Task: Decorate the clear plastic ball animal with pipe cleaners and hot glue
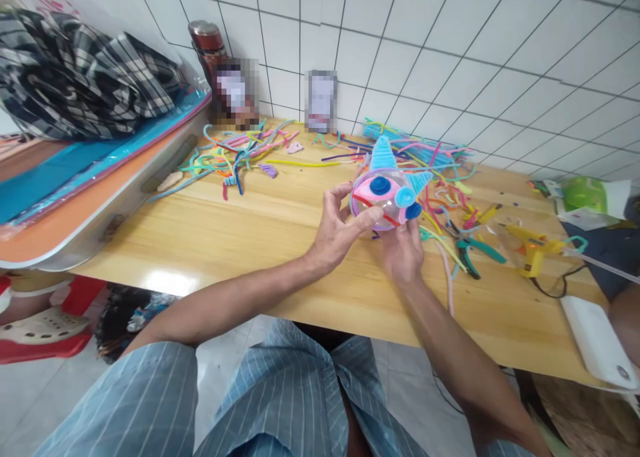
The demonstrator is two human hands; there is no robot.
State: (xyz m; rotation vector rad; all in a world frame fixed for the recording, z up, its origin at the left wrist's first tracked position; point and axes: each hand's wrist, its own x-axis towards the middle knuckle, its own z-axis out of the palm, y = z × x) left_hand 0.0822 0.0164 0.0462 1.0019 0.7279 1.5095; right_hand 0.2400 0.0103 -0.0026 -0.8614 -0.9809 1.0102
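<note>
Both hands hold a round, clear ball ornament (391,212) above the wooden table. Pink and red strips cross it, with dark blue round coils, a light blue coil and two light blue pointed pieces like ears made of pipe cleaner. My left hand (345,220) is closed on its left side, the thumb lying across the front. My right hand (403,252) supports it from below and the right; some of its fingers are hidden behind the ball. Loose pipe cleaners (440,227) lie just right of the ball.
More pipe cleaners (240,150) are heaped at the back left. Teal-handled pliers (473,252), a yellow glue gun (535,247) and a white power bank (595,340) lie to the right. An orange-topped storage box (65,210) stands left; a flask (207,44) is by the tiled wall.
</note>
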